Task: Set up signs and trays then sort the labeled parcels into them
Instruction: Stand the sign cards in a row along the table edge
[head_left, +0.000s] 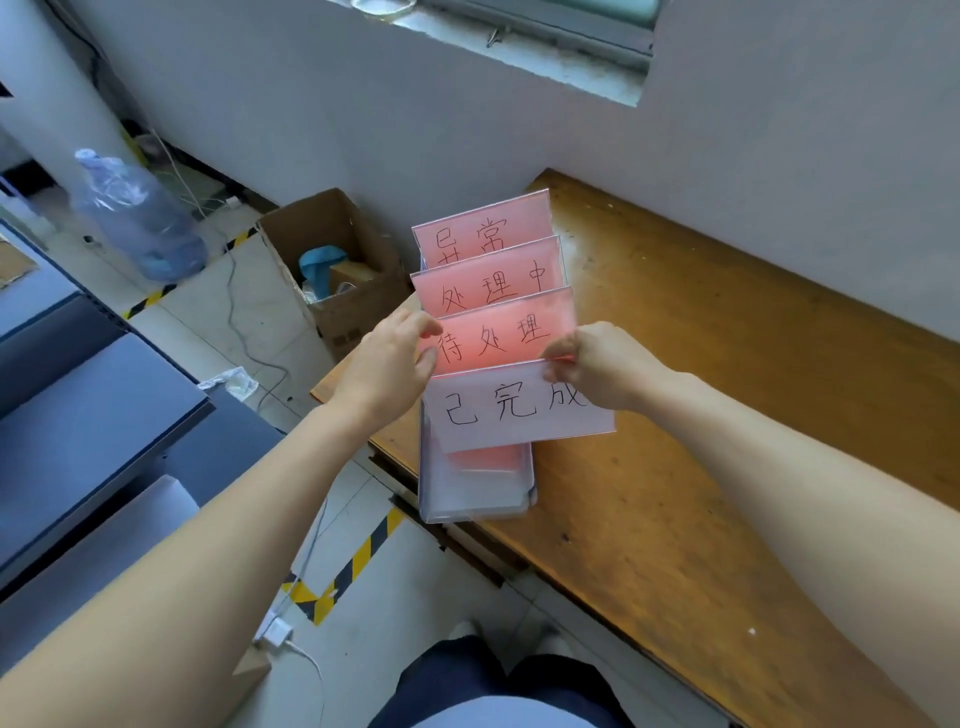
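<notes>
Holds the four signs fanned in steps above the surface's left edge, pinching their left side with the fingers of the left hand and their right side with those of the right hand, seemingly so each can be read before setting out.

We look steeply down from head height, close above the signs mid-frame; wooden table right; floor left.
</notes>
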